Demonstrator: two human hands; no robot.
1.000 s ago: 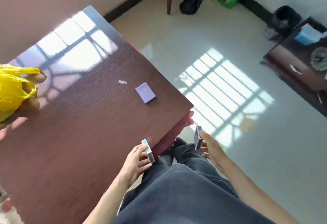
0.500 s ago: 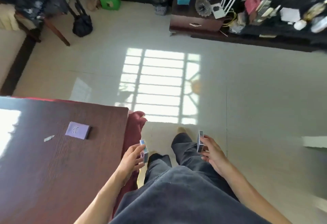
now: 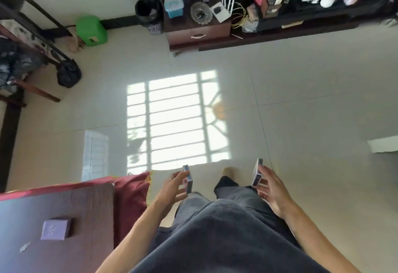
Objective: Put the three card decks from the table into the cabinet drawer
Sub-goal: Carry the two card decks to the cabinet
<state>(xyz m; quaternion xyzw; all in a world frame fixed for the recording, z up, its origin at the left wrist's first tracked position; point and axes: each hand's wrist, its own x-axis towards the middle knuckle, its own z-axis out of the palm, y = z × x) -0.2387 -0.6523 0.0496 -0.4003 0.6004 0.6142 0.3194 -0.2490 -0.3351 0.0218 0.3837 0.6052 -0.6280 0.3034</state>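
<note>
We are holding one card deck in the left hand and a second deck in the right hand — each is being pinched on edge, fingers curled around it, low in front of the legs. This grip is likely keeping both decks compact for carrying. The third deck, purple, is lying flat on the table at near left, well apart from both hands. The cabinet drawer is sitting shut at the far wall, its handle facing us. Between us and it, open tiled floor is offering clear passage — the table's corner and red cloth are lying just left of the left hand.
</note>
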